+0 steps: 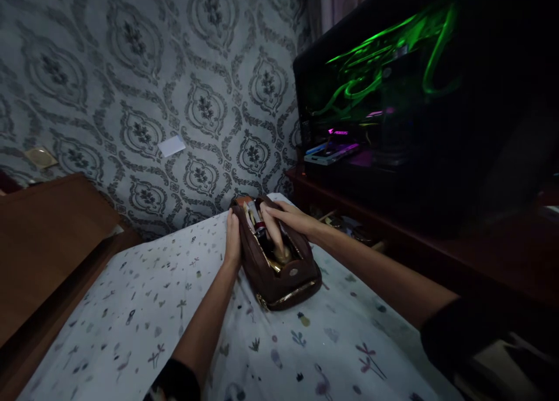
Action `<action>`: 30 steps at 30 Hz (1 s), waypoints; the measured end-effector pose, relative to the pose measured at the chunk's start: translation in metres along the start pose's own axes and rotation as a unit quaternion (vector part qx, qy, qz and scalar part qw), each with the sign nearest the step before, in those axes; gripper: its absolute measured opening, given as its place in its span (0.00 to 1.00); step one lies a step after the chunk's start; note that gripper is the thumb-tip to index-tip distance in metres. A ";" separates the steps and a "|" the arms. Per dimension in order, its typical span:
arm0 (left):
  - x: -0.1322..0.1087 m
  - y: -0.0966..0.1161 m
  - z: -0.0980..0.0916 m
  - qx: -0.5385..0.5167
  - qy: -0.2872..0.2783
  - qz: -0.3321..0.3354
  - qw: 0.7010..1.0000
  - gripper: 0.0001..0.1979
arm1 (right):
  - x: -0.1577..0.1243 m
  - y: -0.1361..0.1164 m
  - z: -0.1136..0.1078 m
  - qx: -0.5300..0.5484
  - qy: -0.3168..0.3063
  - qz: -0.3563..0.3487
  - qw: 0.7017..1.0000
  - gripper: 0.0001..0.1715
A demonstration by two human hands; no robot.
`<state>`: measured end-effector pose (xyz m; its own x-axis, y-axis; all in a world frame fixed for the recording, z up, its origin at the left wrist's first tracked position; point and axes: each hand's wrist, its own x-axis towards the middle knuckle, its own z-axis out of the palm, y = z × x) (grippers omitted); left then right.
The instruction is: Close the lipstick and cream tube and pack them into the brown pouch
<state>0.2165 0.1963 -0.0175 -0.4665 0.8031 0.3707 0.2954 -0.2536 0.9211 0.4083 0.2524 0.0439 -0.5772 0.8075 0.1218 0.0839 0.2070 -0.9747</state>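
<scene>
A brown zippered bag (273, 281) sits open on the bed's patterned white sheet (174, 290). Inside it show several small items, among them a tube with a dark red band (257, 217) and something gold-coloured near the front end. My left hand (233, 235) lies flat along the bag's left side, its fingers extended and touching the outside. At the opening's right edge is my right hand (290, 217); some fingers rest on the rim and others point into the bag. Whether those fingers pinch anything is too dark to tell.
A dark case with green and pink lights (375, 98) stands on a reddish-brown desk (305, 185) at the right. Brown wooden furniture (52, 244) is at the left. Patterned wallpaper (205, 107) rises behind the bed.
</scene>
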 end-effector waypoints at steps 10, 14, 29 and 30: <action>0.093 0.010 -0.012 0.129 -0.118 -0.004 0.985 0.22 | 0.019 0.007 -0.003 0.012 0.006 0.001 1.000 0.32; 0.094 0.019 -0.011 0.153 -0.172 0.005 0.973 0.25 | 0.019 0.008 -0.003 0.013 0.002 0.006 1.000 0.31; 0.098 0.066 -0.020 0.198 -0.262 0.060 0.943 0.17 | 0.014 0.004 -0.004 0.020 -0.011 0.012 1.000 0.31; 0.100 0.069 -0.020 0.193 -0.227 0.078 0.951 0.16 | 0.014 0.005 -0.004 0.022 -0.012 0.010 1.000 0.31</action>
<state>0.1732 0.2487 0.0854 -0.0095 0.9440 0.3298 0.6569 -0.2428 0.7139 0.4037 0.2672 0.0419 -0.5945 0.7980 0.0992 0.0601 0.1671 -0.9841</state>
